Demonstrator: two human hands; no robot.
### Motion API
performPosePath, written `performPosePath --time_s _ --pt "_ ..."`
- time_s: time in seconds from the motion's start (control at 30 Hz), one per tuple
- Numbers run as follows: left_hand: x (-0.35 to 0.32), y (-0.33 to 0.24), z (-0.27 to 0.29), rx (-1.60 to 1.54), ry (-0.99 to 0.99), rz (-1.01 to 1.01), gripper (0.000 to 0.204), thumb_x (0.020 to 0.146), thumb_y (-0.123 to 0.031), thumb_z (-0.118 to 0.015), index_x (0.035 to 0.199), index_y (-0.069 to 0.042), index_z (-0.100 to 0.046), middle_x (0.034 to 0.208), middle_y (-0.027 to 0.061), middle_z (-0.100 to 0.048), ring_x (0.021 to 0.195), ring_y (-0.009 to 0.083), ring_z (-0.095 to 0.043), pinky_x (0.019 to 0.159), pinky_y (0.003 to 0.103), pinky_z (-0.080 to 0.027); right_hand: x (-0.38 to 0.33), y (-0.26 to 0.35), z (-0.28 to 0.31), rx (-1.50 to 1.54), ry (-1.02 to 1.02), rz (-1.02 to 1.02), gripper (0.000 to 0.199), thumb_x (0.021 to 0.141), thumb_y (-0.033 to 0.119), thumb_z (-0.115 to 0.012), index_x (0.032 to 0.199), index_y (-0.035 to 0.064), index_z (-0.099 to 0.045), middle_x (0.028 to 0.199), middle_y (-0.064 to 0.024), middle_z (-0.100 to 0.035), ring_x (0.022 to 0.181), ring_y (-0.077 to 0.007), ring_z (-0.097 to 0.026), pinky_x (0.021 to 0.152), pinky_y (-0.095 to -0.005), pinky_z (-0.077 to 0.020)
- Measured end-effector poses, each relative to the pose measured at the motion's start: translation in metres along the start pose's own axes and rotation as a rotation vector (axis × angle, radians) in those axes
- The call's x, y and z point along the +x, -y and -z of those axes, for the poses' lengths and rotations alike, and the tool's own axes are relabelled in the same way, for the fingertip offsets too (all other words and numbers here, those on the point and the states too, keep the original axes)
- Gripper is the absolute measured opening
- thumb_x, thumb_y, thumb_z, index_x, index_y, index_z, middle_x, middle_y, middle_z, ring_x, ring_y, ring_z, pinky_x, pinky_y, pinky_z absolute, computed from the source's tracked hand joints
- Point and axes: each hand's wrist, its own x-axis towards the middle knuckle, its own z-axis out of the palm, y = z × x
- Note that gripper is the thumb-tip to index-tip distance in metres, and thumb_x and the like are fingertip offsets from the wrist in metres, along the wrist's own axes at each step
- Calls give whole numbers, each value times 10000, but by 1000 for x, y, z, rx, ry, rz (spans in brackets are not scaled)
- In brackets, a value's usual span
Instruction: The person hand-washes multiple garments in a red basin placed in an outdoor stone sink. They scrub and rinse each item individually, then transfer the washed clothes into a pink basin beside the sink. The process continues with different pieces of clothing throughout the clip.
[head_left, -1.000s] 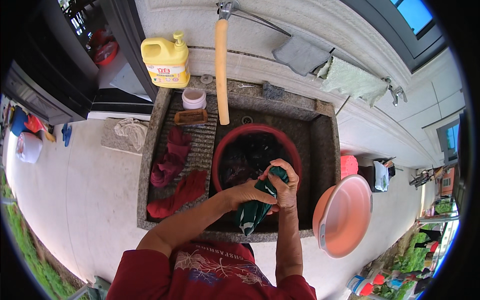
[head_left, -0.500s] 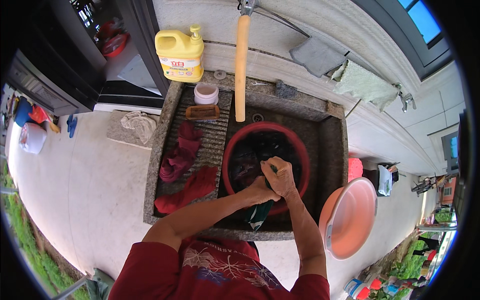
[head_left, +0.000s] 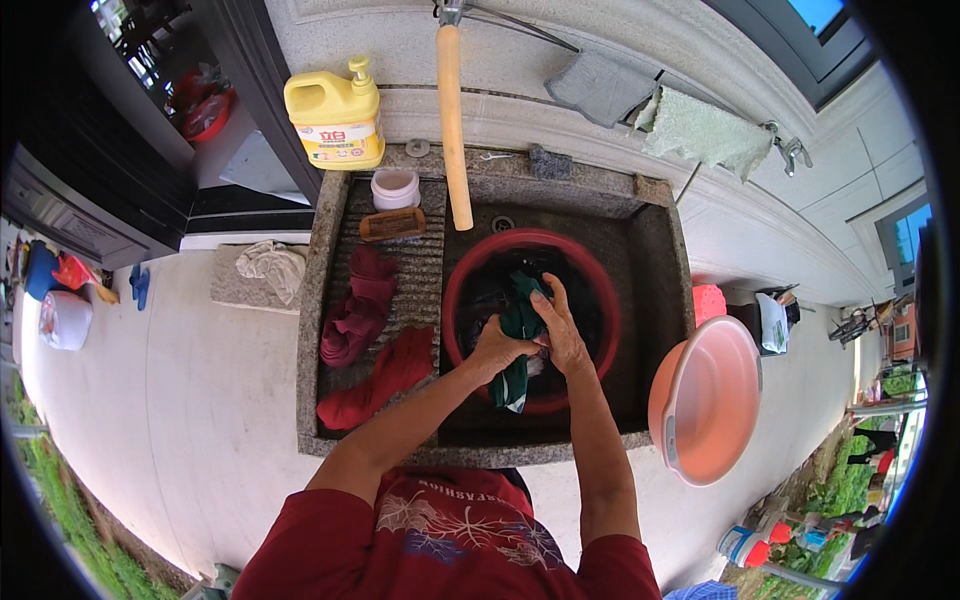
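Over the red basin, a dark green cloth with white parts is bunched between my two hands. My left hand has its thumb and fingers round the cloth's left side. On the right side, my right hand grips it with the fingers less tightly curled. One end of the cloth hangs below my left hand, near the basin's front rim. Dark wet contents fill the basin, too dim to make out. A maroon cloth and a red cloth lie on the ribbed washboard at the left.
The basin stands in a stone sink. Above it hangs a wooden-coloured tube from the tap. A brush, a pale jar and a yellow pump jug are at the back left. A pink tub stands at right.
My hands have gone from a tight, twisting grip on the green cloth to a looser one, farther apart. The cloth has opened out and moved up over the basin. The view has shifted slightly.
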Motion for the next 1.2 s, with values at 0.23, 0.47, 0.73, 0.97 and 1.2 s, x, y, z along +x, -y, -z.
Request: performPosePath --time_s 0.23,0.47,0.73,0.97,1.2 --pt "-17 -80 -17 -898 184 237 411 705 -184 -538 1092 -55 -488 1035 91 -547 976 242 -529 910 409 -405 -97 3 11 39 -18 214 799 759 161 -717 1395 167 -234 1044 -81 -559 835 -140 -599 593 -246 -508" --pt "-38 -82 -18 -602 419 508 475 814 -467 -610 1087 -93 -506 1020 87 -570 935 214 -560 770 459 -492 -163 70 35 -491 -624 847 294 720 -29 -655 1000 42 -597 904 -92 -574 705 -188 -562 611 -247 -445" --pt "-32 -51 9 -326 89 533 240 831 -317 -617 945 -125 -527 885 33 -608 778 189 -568 691 394 -466 -256 116 144 -332 -1276 852 229 798 9 -546 1023 50 -554 809 -22 -586 719 -88 -534 679 -218 -442" --pt "-22 -17 13 -319 0 603 205 823 -249 -617 947 -123 -515 863 34 -605 736 183 -564 651 383 -470 -234 42 248 -640 -1298 474 279 767 43 -613 1043 81 -589 943 -99 -573 789 -191 -578 694 -299 -467" --pt "-9 17 29 -278 -94 651 200 826 -234 -613 965 -122 -524 864 32 -593 757 194 -565 666 402 -471 -231 -57 252 -937 -1039 -50 213 729 173 -650 930 106 -634 876 -159 -602 875 -303 -584 774 -393 -459"
